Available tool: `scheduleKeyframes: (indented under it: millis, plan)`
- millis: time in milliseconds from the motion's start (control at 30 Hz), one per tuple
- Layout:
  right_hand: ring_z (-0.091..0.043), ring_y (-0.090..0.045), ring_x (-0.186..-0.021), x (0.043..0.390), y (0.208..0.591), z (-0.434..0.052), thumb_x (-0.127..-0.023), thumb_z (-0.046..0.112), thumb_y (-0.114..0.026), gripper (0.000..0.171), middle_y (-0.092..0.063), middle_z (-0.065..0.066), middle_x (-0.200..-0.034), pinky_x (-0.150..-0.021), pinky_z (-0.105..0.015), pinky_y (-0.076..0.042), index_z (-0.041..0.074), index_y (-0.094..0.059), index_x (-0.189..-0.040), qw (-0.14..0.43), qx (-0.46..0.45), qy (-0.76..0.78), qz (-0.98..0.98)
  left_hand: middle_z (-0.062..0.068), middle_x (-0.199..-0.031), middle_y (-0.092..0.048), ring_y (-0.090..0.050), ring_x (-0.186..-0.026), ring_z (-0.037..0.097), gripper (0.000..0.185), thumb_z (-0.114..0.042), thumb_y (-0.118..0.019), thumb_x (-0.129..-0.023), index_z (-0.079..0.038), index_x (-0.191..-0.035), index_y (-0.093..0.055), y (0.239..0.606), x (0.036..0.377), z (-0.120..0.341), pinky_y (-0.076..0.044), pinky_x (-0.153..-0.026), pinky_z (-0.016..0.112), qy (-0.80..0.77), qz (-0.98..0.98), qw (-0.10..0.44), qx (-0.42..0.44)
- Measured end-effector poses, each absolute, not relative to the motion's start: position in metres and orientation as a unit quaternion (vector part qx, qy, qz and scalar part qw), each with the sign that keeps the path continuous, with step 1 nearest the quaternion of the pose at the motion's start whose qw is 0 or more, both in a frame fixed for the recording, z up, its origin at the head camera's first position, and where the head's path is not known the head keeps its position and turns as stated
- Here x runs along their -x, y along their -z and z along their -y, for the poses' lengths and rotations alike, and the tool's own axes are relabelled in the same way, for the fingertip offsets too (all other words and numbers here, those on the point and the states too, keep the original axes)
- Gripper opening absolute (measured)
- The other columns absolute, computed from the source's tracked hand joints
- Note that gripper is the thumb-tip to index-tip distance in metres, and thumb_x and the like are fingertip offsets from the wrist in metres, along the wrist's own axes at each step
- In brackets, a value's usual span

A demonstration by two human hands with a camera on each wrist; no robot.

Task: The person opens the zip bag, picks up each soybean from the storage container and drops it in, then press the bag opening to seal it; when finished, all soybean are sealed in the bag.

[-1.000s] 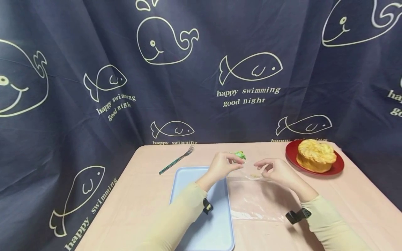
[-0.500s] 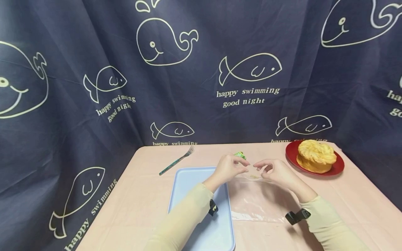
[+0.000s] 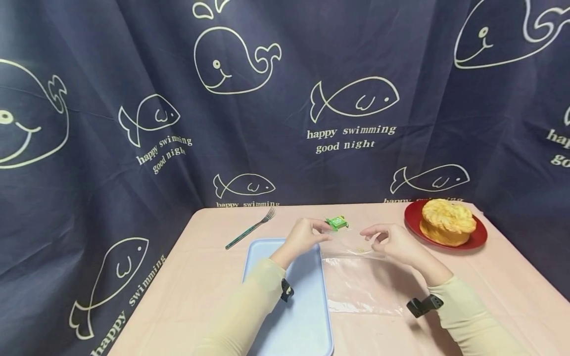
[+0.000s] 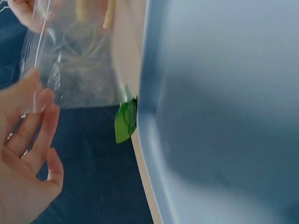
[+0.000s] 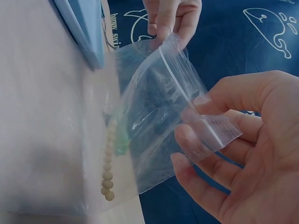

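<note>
Clearly flimsy and slick, the clear zip bag (image 5: 163, 116) beside the blue tray (image 3: 294, 306) needs my left hand (image 3: 303, 236) and right hand (image 3: 392, 241) pinching its stiffer zip strip at either end

Both hands lift the top edge of a clear plastic bag (image 3: 356, 277) off the pink surface (image 3: 205, 277), the left hand (image 3: 303, 237) pinching one corner and the right hand (image 3: 392, 240) the other. Below the left grip lies a blue tray (image 3: 289, 316); a small green packet (image 3: 336, 222) sits just beyond it. Right of the right grip, a red plate (image 3: 478, 237) carries a cake (image 3: 447, 221).
</note>
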State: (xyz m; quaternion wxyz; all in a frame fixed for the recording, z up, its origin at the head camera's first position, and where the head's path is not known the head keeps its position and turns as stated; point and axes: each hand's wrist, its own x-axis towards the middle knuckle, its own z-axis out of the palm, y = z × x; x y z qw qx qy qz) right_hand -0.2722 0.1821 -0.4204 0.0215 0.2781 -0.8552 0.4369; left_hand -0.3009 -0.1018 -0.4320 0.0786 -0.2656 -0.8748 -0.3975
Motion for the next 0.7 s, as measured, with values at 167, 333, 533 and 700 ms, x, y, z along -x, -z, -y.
scheduleKeyframes:
  millis: [167, 333, 533, 700]
  plan:
    - [-0.014, -0.068, -0.084, 0.267, 0.417, -0.186, -0.086, -0.008, -0.065, 0.029, -0.073, -0.013, -0.099, -0.075, -0.027, -0.055, -0.003, -0.072, -0.114, 0.045, -0.306, -0.445, 0.841, -0.007, -0.086, -0.075, -0.064, -0.078, 0.001, 0.004, -0.013, -0.082, -0.087, -0.010, -0.090, -0.081, 0.433, 0.298, 0.095, -0.052, -0.072, 0.020, 0.422, 0.867, 0.098, 0.245]
    - [-0.012, -0.071, -0.095, 0.264, 0.416, -0.190, -0.094, 0.000, -0.070, 0.023, -0.073, -0.018, -0.105, -0.082, -0.019, -0.053, -0.003, -0.066, -0.116, 0.067, -0.301, -0.500, 0.809, -0.007, -0.089, -0.076, -0.066, -0.075, 0.004, 0.005, -0.016, -0.083, -0.086, -0.012, -0.087, -0.081, 0.429, 0.294, 0.096, -0.054, -0.070, 0.023, 0.456, 0.856, 0.097, 0.225]
    - [-0.012, -0.069, -0.106, 0.259, 0.423, -0.201, -0.088, 0.013, -0.082, 0.046, -0.073, -0.014, -0.117, -0.085, -0.018, -0.052, 0.000, -0.066, -0.130, 0.054, -0.276, -0.466, 0.839, -0.008, -0.090, -0.075, -0.066, -0.075, 0.005, 0.006, -0.019, -0.083, -0.087, -0.014, -0.088, -0.081, 0.427, 0.292, 0.099, -0.055, -0.068, 0.024, 0.469, 0.854, 0.083, 0.211]
    - [-0.006, -0.071, -0.095, 0.256, 0.424, -0.204, -0.090, 0.010, -0.078, 0.022, -0.077, -0.007, -0.100, -0.082, -0.013, -0.051, 0.001, -0.077, -0.110, 0.075, -0.255, -0.469, 0.842, -0.008, -0.091, -0.075, -0.066, -0.078, 0.005, 0.005, -0.020, -0.083, -0.087, -0.015, -0.088, -0.081, 0.424, 0.291, 0.101, -0.054, -0.069, 0.024, 0.469, 0.856, 0.069, 0.204]
